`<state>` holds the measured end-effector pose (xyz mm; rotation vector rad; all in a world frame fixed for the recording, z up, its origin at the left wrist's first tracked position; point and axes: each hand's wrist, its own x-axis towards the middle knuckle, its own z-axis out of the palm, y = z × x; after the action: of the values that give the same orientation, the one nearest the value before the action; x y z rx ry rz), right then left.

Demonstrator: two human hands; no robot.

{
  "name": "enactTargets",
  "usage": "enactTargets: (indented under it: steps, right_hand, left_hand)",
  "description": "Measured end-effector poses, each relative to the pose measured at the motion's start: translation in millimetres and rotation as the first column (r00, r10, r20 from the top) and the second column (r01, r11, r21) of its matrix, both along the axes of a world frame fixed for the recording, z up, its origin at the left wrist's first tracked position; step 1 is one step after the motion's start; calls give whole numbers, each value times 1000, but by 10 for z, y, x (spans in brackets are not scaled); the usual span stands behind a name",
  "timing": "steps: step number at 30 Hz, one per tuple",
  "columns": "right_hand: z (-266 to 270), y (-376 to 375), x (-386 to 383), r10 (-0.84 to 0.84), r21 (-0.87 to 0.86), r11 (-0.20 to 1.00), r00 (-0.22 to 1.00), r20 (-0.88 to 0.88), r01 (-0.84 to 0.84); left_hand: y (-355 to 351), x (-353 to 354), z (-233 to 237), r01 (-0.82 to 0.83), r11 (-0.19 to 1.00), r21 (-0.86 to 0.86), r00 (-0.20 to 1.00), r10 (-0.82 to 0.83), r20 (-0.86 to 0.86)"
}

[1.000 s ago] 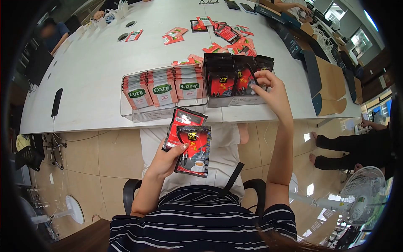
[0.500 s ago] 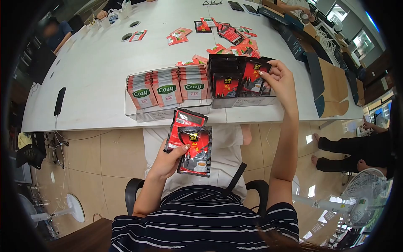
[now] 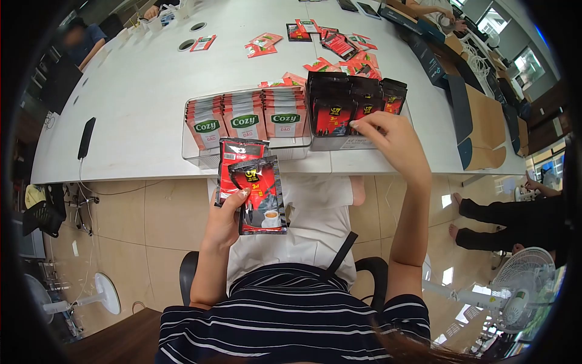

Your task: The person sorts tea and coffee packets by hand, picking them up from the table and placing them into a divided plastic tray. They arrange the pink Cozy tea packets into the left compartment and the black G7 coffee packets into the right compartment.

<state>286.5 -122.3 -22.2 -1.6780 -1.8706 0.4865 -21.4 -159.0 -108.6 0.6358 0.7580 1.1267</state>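
Observation:
My left hand [image 3: 224, 221] is closed on red-and-black coffee sachets [image 3: 262, 197], fanned one over another in front of the table edge. My right hand [image 3: 388, 136] reaches over the right-hand clear bin [image 3: 345, 144], its thumb and fingertips pinched together against the front black-and-red sachets [image 3: 332, 116]. Whether anything is between those fingers is hidden. Black sachets stand in rows in this bin. Just left of it, a second clear bin [image 3: 203, 159] holds rows of pink Cozy sachets [image 3: 244, 124] standing upright.
Loose pink and black sachets [image 3: 339, 45] lie scattered behind the bins. A black phone [image 3: 87, 136] with a cable is at the left. Open cardboard boxes [image 3: 479, 127] line the right edge. Other people sit around the table, and a white fan [image 3: 522, 288] stands at the lower right.
My left hand has moved left and up with its sachets. My right hand has moved down and left from the bin's right rows to its front. The right-hand sachets it touched now stand lower.

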Motion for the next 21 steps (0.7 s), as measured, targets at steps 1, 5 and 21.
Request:
enactTargets:
  steps: [1,5,21]
  right_hand:
    - [-24,9,-24,-5,-8,1000,999,49,6]
    - [-66,10,-51,-10,-13,1000,984,179,12]
    - [-230,-596,-799,155,-5,984,876,-456,-177]
  left_hand:
    - [-3,13,4,-5,1000,-1,1000,5,3]
    - [-17,32,-93,-20,1000,16,999,20,-29]
    - [-229,547,86,-4,993,120,989,22,-148]
